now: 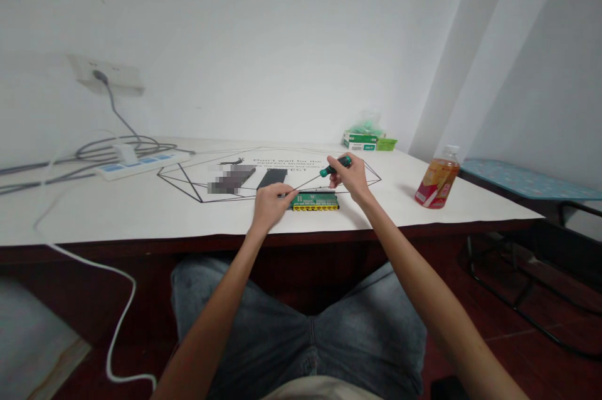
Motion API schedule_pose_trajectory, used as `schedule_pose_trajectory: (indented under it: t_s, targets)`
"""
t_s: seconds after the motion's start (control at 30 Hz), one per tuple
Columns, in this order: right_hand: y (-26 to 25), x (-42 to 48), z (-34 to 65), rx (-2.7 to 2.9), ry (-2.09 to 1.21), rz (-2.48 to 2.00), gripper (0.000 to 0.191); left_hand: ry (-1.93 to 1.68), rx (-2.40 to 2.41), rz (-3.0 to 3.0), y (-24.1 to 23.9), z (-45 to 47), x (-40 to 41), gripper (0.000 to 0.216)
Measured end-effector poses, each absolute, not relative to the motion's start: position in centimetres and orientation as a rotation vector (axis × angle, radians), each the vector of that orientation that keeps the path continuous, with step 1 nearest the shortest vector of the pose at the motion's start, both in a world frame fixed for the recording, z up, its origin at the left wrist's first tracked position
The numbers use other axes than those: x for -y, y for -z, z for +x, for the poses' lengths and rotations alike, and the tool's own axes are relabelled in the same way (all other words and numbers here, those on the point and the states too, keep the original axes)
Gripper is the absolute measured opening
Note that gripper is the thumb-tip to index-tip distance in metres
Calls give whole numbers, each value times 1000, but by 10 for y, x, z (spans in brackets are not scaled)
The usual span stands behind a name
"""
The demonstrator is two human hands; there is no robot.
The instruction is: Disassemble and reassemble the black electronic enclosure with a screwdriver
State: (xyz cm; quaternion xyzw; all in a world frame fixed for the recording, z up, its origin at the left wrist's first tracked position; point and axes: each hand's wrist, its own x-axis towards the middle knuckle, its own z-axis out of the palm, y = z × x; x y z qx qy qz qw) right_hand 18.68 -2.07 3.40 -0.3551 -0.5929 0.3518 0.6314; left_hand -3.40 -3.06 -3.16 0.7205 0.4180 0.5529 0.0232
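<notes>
A green circuit board (pixel 314 200) with a row of yellow connectors along its near side lies on the white table. My right hand (pixel 353 175) is closed around the green and black handle of a screwdriver (pixel 325 170), whose thin shaft slants down to the left over the board. At the board's left end is my left hand (pixel 271 204), its fingers drawn together beside the screwdriver's tip. What those fingers pinch, if anything, is hidden. Just behind my left hand lies a flat dark rectangular piece (pixel 273 178).
Left of the dark piece is a pixelated dark object (pixel 231 179). A drink bottle (pixel 437 178) stands on the right, and green-and-white boxes (pixel 361 140) sit at the back. A power strip (pixel 136 165) and coiled cables occupy the left of the table (pixel 141 215).
</notes>
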Motion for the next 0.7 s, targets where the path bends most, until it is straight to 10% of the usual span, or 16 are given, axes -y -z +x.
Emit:
schedule_pose_trajectory:
  t_s: [0.7]
  targets:
    - [-70,4,185,1590,-44,-956,32,-1204,-1701,2364,19,-28,46,45]
